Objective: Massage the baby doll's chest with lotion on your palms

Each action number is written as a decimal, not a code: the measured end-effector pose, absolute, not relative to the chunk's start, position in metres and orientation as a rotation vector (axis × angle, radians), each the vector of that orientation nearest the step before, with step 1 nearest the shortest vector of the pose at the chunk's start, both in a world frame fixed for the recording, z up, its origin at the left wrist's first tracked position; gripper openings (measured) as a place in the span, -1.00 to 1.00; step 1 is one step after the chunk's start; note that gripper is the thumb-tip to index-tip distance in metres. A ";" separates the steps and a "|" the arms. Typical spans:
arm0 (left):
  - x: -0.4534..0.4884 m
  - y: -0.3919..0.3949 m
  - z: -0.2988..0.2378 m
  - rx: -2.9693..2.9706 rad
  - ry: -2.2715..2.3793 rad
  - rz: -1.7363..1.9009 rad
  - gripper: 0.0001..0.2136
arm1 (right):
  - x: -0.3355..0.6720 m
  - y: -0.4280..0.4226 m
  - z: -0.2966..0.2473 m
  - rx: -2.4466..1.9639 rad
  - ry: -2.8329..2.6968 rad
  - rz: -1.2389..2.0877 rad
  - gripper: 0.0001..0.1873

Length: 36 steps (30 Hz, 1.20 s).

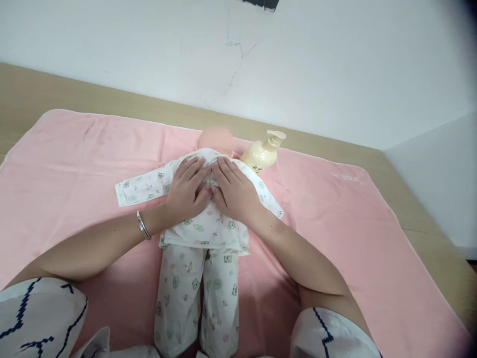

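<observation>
A baby doll lies on the pink mat, dressed in a white printed long-sleeved top (208,228) and matching trousers (182,293). Its bald head (215,139) shows beyond the collar; no face is visible from here. Both my hands rest flat on the upper part of the top, side by side with the thumbs close together. My left hand (189,189) has its fingers stretched out over the left half. On the right half lies my right hand (234,189), fingers extended too. The doll's left-side sleeve (143,188) stretches outward, and the other sleeve slants down beside my right wrist.
A cream pump bottle (261,153) leans or lies beside the doll's head. The pink mat (328,233) covers most of the wooden table (421,219). A white wall (149,49) with dark cracks or marks rises behind the table's far edge.
</observation>
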<state>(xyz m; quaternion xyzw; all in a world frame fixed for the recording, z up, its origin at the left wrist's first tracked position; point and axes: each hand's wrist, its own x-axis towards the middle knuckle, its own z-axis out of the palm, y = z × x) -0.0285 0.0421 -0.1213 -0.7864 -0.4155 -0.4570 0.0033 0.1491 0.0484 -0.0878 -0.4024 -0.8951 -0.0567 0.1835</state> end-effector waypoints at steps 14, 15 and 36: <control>-0.028 0.042 -0.121 -2.554 -1.361 -1.319 -0.57 | 0.141 0.039 -0.094 -1.372 -2.404 -0.035 -0.32; -0.029 0.042 -0.121 -2.550 -1.327 -1.325 -0.58 | 0.141 0.036 -0.094 -1.363 -2.406 -0.060 -0.34; -0.030 0.043 -0.125 -2.478 -1.184 -1.499 -0.74 | 0.134 0.011 -0.077 -1.404 -2.453 -0.131 -0.46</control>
